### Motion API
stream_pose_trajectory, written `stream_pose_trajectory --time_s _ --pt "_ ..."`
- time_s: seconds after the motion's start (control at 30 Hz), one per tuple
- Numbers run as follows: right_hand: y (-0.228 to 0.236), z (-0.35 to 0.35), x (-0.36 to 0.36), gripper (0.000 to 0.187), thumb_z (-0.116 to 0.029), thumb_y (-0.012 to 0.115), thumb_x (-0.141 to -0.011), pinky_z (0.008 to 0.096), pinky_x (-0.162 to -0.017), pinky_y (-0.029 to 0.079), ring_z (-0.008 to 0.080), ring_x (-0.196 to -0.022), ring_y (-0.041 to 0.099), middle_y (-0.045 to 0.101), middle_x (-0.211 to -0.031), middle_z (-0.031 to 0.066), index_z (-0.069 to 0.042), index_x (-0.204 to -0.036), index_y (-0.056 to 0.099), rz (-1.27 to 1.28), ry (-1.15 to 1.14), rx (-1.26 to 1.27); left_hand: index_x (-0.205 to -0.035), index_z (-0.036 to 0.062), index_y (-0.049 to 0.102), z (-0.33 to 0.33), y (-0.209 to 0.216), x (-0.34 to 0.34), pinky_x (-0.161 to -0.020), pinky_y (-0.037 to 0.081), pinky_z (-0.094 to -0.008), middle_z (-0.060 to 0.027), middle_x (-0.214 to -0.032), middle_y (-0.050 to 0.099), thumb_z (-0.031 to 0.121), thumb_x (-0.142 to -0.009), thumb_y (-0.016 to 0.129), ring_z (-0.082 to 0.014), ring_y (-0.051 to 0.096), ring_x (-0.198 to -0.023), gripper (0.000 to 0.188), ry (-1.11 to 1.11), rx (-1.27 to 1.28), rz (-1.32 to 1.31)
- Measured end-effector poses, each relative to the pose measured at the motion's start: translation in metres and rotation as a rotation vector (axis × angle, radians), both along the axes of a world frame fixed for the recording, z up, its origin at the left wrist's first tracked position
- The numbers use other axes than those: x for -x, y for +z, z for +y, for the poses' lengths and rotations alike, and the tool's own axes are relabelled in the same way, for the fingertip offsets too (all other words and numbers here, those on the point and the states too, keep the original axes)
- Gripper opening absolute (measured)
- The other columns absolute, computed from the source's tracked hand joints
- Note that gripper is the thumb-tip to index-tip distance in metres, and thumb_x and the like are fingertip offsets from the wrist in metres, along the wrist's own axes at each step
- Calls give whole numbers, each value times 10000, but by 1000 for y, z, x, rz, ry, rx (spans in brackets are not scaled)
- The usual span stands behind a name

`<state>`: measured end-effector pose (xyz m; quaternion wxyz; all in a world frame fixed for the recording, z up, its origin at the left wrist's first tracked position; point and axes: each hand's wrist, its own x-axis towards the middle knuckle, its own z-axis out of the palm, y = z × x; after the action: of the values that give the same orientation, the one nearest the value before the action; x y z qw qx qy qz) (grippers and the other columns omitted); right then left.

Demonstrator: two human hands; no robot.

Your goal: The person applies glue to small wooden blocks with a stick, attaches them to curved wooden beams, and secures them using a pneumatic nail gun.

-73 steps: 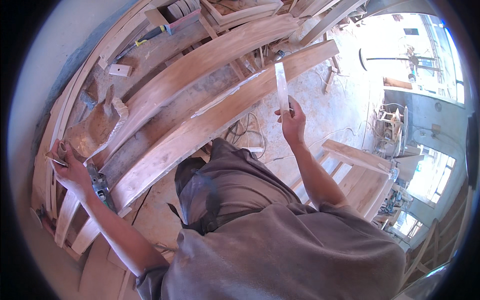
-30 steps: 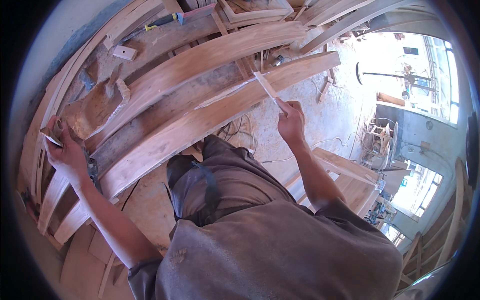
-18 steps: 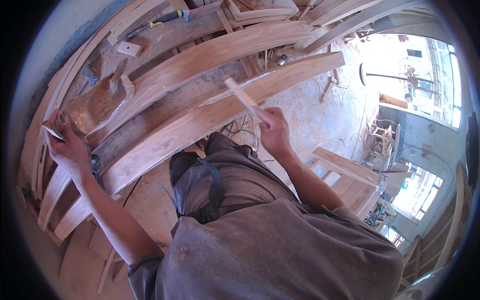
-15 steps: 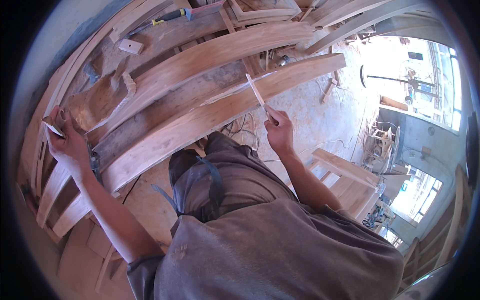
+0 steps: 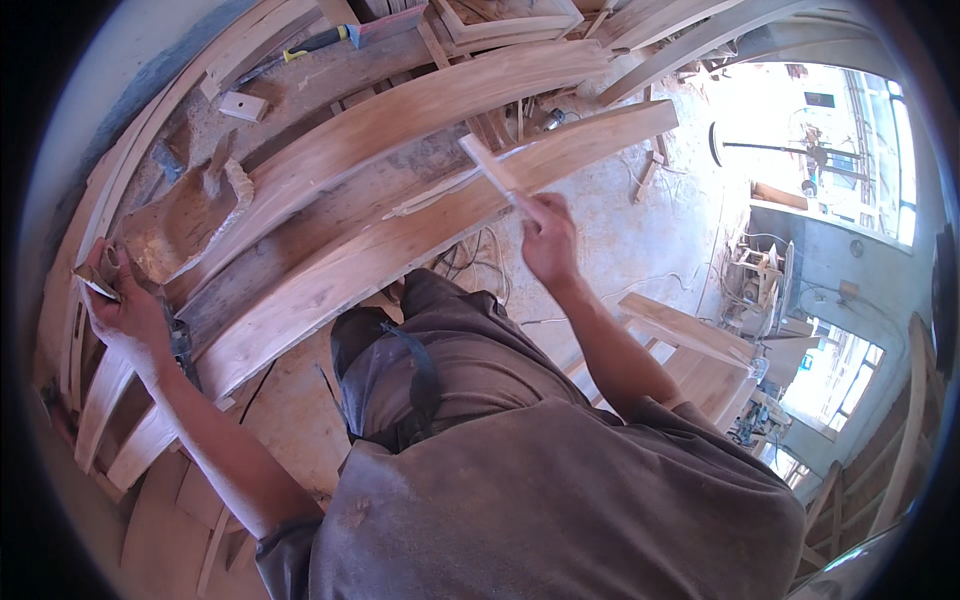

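Observation:
My right hand [image 5: 550, 242] is closed around one end of a thin, flat wooden strip [image 5: 488, 163]. The strip points up and to the left, over the nearer of two long curved wooden beams [image 5: 300, 275]. At the far left, my left hand [image 5: 133, 322] grips a small folded sheet [image 5: 97, 281], brownish with a pale edge; its exact kind is unclear. That hand is beside the left part of the farther curved beam [image 5: 400, 108]. A dark tool [image 5: 181, 345], partly hidden by my left wrist, sits across the beams.
Behind the beams, a dusty bench carries a crumpled brown sheet [image 5: 185, 235], a small pale wood block [image 5: 243, 106] and a yellow-and-black handled tool [image 5: 316, 43]. Cables [image 5: 485, 262] lie on the floor. Wooden furniture parts [image 5: 690, 335] stand to the right.
The wooden strip in my right hand has tilted further left and shows more of its flat face. My left hand, still gripping the folded sheet, sits slightly lower in view.

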<state>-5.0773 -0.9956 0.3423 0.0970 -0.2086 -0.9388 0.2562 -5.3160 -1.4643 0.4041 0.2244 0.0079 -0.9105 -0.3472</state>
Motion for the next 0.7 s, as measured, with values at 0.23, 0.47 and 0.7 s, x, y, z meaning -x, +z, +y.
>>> stream_pose_trajectory --time_s 0.23,0.47,0.7 --pt "40 22 -61 470 99 587 -822 438 -840 536 369 -975 647 623 -1080 172 -120 -1202 756 -173 46 -193 -1243 88 687 2 -5 1 -945 520 -370 -106 -1186 720 168 -993 687 -264 689 -1091 263 -9 74 43" --pt "57 12 -30 478 157 587 -789 373 -836 551 328 -952 684 688 -1061 177 -25 -1202 745 64 117 31 -1140 61 722 2 6 -13 -897 532 -349 -63 -1082 730 22 -834 756 -187 674 -987 311 0 -7 84" --pt "123 -89 103 387 86 632 -799 438 -836 560 345 -987 682 692 -1122 136 -77 -1122 767 268 525 21 -1076 56 671 64 27 -16 -879 499 -360 -86 -1020 659 -99 -776 653 -230 626 -973 338 -214 -525 65"
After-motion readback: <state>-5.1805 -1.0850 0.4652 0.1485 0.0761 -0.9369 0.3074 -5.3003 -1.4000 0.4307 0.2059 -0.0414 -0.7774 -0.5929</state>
